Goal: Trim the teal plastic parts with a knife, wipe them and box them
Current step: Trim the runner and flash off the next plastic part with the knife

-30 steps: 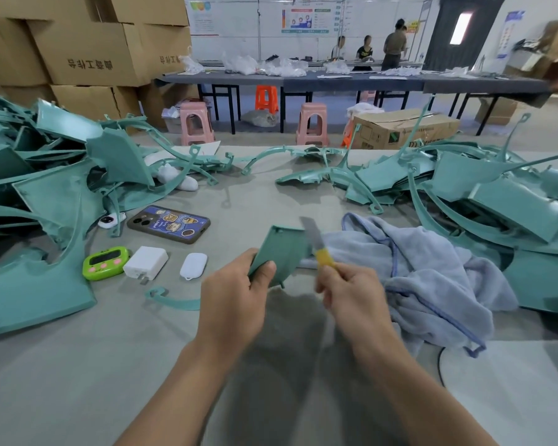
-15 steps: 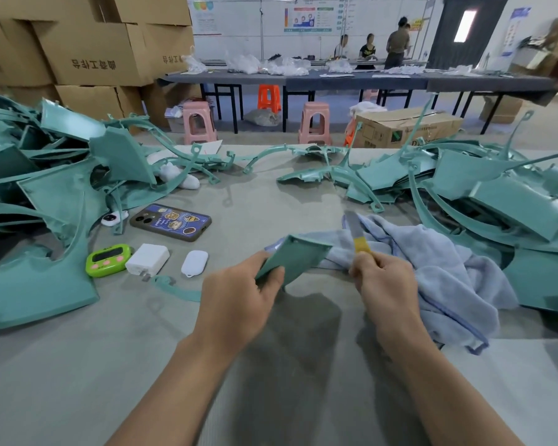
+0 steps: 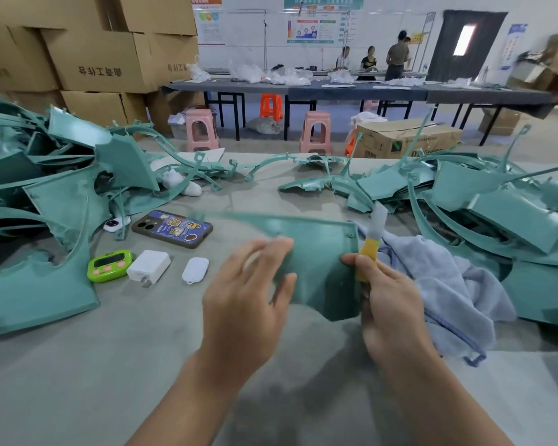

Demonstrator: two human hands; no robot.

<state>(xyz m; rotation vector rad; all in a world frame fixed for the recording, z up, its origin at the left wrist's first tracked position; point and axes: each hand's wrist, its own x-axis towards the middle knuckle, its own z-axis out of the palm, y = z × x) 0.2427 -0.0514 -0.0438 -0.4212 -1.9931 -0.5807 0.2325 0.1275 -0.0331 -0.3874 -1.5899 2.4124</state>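
A flat teal plastic panel (image 3: 319, 252) stands in front of me over the grey table, its broad face turned toward me. My left hand (image 3: 248, 294) is blurred, with its fingers spread and lying against the panel's left part. My right hand (image 3: 390, 300) grips a knife (image 3: 372, 233) by its yellow handle, blade pointing up along the panel's right edge, and its thumb touches that edge. A light blue cloth (image 3: 448, 278) lies crumpled just right of the panel.
Heaps of teal parts fill the table's left side (image 3: 62, 201) and right side (image 3: 496, 207). A phone (image 3: 171, 228), green timer (image 3: 109, 265), white charger (image 3: 149, 266) and small white pod (image 3: 195, 269) lie left of my hands. A cardboard box (image 3: 406, 140) sits beyond the table.
The teal panel has swung from edge-on to face me and now spans between both hands. My left hand opened from its grip and is moving. The knife shifted right along the panel's edge.
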